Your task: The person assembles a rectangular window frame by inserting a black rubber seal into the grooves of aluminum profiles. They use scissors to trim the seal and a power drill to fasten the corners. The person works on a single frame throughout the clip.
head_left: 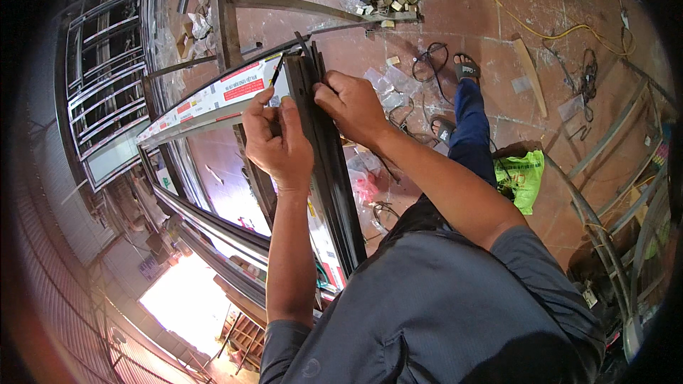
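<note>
Head view, fisheye, so every straight edge bends near the rim and the corners go black. Biggest thing: red-brown tiled floor (469, 21), littered. Person's grey shirt (441, 313) fills the lower middle and hides whatever is below the chest. Dark metal frame (213, 224) runs from lower centre up and left in long curved rails; its lower end is cut off behind the shirt and left forearm. A window grille (107, 92) stands at far left, half lost in the dark rim. Bright patch at lower left is blown out, can't read anything in it.

Upright dark frame profile (324, 163) sits centre, between both hands, running from the hands down toward the shirt. White protective film with red patches (213, 99) covers the adjoining frame rail to the left; print too small to make out.

Left hand (277, 139): fingers curled together, thumb and forefinger pinching a thin dark strip (276, 71) at the top left edge of the profile. The strip's lower end is hidden by the fingers. Right hand (352, 107): fingers bent and pressed onto the top right edge of the profile, fingertips hidden behind it, so can't tell if they grip anything.

Blue trouser leg (469, 124) and a sandalled foot (466, 67) show past the right forearm. Green plastic bag (523, 178) lies right of it. Yellow cable (541, 28) snakes across the top right. Pile of small metal offcuts (391, 0) at the top, individual bits unresolvable.
</note>
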Motion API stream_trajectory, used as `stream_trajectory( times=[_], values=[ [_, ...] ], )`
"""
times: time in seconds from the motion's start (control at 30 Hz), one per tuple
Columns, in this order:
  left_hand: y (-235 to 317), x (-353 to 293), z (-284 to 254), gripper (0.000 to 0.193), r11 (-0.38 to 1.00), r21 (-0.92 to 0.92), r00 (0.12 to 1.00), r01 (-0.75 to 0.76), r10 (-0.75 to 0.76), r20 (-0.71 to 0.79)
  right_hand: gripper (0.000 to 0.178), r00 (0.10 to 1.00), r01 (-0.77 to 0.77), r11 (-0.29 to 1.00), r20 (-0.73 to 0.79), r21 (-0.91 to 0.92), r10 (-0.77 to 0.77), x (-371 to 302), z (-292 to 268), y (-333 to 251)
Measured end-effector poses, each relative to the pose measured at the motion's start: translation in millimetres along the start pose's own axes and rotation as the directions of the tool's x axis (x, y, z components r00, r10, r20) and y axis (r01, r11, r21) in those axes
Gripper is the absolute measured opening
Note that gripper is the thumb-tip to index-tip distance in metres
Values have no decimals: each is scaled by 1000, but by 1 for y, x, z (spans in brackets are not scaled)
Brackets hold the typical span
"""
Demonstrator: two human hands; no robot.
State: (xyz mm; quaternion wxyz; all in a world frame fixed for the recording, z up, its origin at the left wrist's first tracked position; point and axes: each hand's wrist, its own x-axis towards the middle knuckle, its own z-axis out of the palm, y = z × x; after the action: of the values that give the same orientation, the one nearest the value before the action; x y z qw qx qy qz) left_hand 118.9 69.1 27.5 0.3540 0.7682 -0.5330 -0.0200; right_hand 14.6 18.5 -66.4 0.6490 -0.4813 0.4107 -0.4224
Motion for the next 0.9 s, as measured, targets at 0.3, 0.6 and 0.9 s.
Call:
stream_trajectory(
  times=[0.3, 0.6, 0.9],
  values=[
    [3, 0, 1, 23, 1000, 3, 1000, 9, -9, 4, 41, 1000, 13, 1000, 10, -25, -13, 1, 0, 3],
    [-3, 2, -1, 23, 1000, -8, 1000, -10, 10, 8, 41, 998, -32, 985, -55, 169, 42, 2, 12, 1],
    [4, 6, 2, 21, 998, -63, 1000, -12, 12, 1, 38, 973, 152, 985, -163, -80, -164, 26, 13, 0]
  ],
)
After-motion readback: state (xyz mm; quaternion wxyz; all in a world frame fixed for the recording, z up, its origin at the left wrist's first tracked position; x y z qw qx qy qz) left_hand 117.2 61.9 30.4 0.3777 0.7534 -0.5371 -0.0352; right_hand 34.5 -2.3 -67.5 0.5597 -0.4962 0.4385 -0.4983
